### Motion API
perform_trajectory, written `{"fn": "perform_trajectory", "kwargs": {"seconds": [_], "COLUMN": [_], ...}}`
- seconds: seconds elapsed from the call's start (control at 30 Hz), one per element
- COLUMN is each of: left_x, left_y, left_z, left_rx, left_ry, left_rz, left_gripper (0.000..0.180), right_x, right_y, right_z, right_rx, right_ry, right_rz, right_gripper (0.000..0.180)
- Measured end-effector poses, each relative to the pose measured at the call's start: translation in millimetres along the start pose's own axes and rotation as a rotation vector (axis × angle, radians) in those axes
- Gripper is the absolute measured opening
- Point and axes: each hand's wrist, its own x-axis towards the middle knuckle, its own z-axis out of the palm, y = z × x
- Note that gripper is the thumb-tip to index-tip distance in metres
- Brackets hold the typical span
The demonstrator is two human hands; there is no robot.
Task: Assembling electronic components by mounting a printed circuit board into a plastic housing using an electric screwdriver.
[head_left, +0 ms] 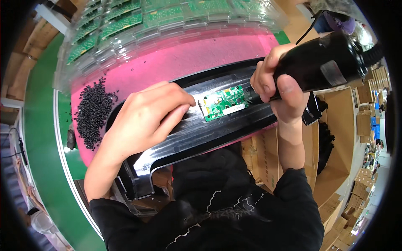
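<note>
A green circuit board (226, 102) with a white label lies inside a long black plastic housing (180, 133), which rests across the pink mat and reaches over its near edge. My right hand (282, 79) is wrapped round a thick black electric screwdriver (320, 62), held just right of the board and pointing left; its tip is hidden behind my fingers. At the board's left edge, my left hand (153, 115) has thumb and forefinger pinched together over the housing. Whatever may be between those fingertips is too small to make out.
Small black screws (94, 113) lie heaped on the pink mat (176, 56) at left. Clear plastic trays (167, 19) of green boards line the far side. An open cardboard box (335, 138) with black parts stands at right. A cable trails from the screwdriver.
</note>
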Motion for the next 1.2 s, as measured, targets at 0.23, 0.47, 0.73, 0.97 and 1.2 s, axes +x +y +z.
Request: {"fn": "perform_trajectory", "kwargs": {"seconds": [0.23, 0.47, 0.73, 0.97, 1.2], "left_x": [-16, -55, -36, -71, -67], "left_y": [26, -9, -9, 22, 23], "left_z": [-33, -3, -17, -12, -13], "left_rx": [0.196, 0.409, 0.445, 0.489, 0.331], "left_ry": [0.340, 0.158, 0.211, 0.014, 0.083], "left_rz": [-0.094, -0.328, -0.283, -0.332, -0.234], "left_gripper": [0.019, 0.021, 0.017, 0.017, 0.012], "right_x": [12, 7, 14, 1, 13], "right_y": [-11, -34, -102, -183, -204], "right_z": [-19, -32, -50, -30, -48], "right_rx": [0.270, 0.334, -0.501, -0.772, -0.931], "right_ry": [0.390, 0.557, 0.036, -0.016, 0.064], "right_rz": [0.306, 0.200, -0.782, -1.198, -1.342], "right_gripper": [0.021, 0.029, 0.059, 0.055, 0.052]}}
